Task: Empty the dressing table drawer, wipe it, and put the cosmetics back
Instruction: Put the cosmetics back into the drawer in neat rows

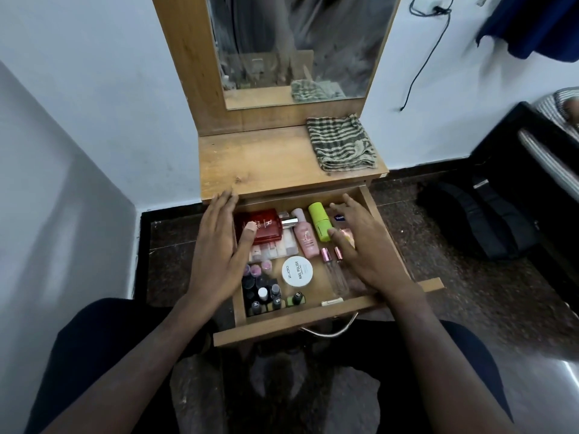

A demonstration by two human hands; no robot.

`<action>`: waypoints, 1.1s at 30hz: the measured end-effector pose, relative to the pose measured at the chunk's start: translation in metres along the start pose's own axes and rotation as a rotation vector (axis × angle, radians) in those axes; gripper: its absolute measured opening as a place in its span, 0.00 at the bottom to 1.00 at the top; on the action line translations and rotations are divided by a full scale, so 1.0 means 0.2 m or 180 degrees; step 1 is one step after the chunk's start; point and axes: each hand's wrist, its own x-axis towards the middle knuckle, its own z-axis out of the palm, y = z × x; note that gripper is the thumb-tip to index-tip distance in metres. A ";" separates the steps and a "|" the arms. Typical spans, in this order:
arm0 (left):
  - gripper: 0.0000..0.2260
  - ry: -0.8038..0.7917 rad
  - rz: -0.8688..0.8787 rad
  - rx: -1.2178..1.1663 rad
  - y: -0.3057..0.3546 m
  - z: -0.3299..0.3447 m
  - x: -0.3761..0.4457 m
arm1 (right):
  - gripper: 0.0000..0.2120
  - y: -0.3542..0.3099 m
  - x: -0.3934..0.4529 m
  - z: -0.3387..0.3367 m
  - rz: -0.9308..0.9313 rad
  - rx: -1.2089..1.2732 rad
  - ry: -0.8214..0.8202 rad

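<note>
From the head camera, the drawer [388,242] of the dressing table [266,158] stood pulled out and full of cosmetics. The left hand [216,245] lay flat over its left wall, fingers straight and close together, the thumb resting on a red perfume bottle [266,223]; it hid that bottle's left part and whatever lay beneath the palm. The right hand [360,245] hovered over the right side with fingers spread and relaxed, gripping nothing. It covered most of a tube whose blue label [339,218] peeked out past the fingers, its lettering cut off.

Between the hands lay a pink bottle [305,239] and a lime-green bottle [319,222], with two clear vials [333,270] partly under the right palm. A white nail polish tub [297,271] sat in the middle, and dark nail polish bottles [266,292] crowded the near left corner, their labels too small to read.

A folded striped cloth [341,142] rested on the tabletop's right end, below a mirror [297,45] whose reflection was blurred. A black bag [476,220] lay on the floor to the right.
</note>
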 end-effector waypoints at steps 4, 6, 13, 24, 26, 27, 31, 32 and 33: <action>0.34 -0.0305 -0.0672 -0.0705 0.12 -0.08 -0.16 | 0.26 0.08 -0.09 -0.13 0.0532 0.0125 0.0380; 0.35 -0.0587 -0.0745 -0.0606 0.15 -0.09 -0.26 | 0.26 0.15 -0.15 -0.19 0.0716 -0.0044 0.0378; 0.26 -0.0562 -0.1761 -0.2018 0.21 -0.06 -0.34 | 0.24 0.15 -0.22 -0.21 0.1156 -0.0571 -0.0135; 0.41 -0.1056 -0.1080 -0.0962 0.19 -0.09 -0.35 | 0.25 0.16 -0.22 -0.22 0.1047 -0.0462 -0.0219; 0.64 -0.1392 -0.0855 -0.0638 0.16 -0.09 -0.35 | 0.27 0.18 -0.22 -0.21 0.1013 -0.0406 -0.0177; 0.69 -0.1490 -0.0749 -0.0636 0.14 -0.09 -0.35 | 0.27 0.18 -0.22 -0.20 0.1009 -0.0386 -0.0139; 0.80 -0.1705 -0.0644 -0.0361 0.13 -0.08 -0.35 | 0.26 0.19 -0.22 -0.18 0.0981 -0.0332 0.0076; 0.81 -0.1706 -0.0615 -0.0310 0.13 -0.09 -0.35 | 0.26 0.19 -0.21 -0.17 0.0971 -0.0330 0.0093; 0.81 -0.1692 -0.0607 -0.0304 0.13 -0.09 -0.34 | 0.25 0.19 -0.21 -0.17 0.0971 -0.0326 0.0092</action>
